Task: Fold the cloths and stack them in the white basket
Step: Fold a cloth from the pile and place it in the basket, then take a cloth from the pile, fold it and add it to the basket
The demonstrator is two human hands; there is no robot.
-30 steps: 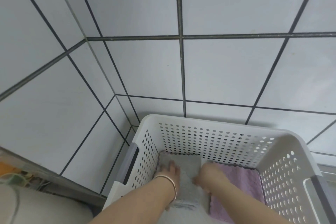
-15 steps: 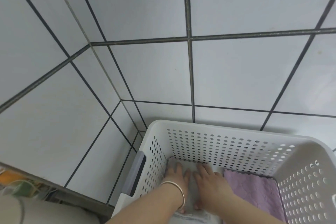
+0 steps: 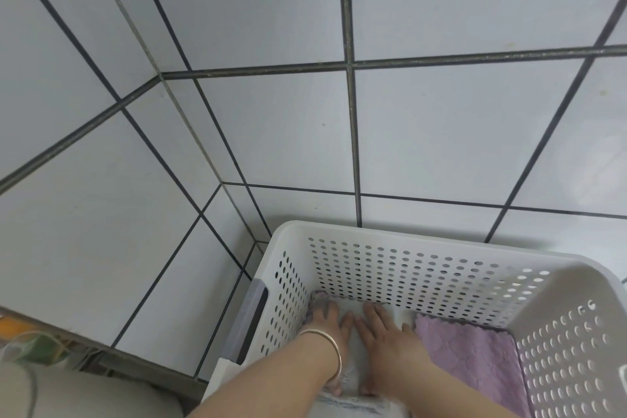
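A white perforated basket (image 3: 390,241) stands against the tiled wall at the bottom right. Inside it on the left lies a folded pale grey cloth (image 3: 353,380), and beside it on the right a folded purple cloth (image 3: 475,356). My left hand (image 3: 327,326), with a bangle on the wrist, lies flat on the grey cloth's far left part. Flat beside it on the same cloth rests my right hand (image 3: 386,339), fingers spread. Neither hand grips anything. The hands hide much of the grey cloth.
White wall tiles with dark grout fill most of the view and meet in a corner at the left. A grey handle (image 3: 251,322) sits on the basket's left side. A pale rounded object (image 3: 84,397) and some clutter (image 3: 30,343) are at the bottom left.
Both hands slid forward along the grey cloth toward the basket's far wall and now lie flat side by side. The view shifted, so the basket sits further right and lower.
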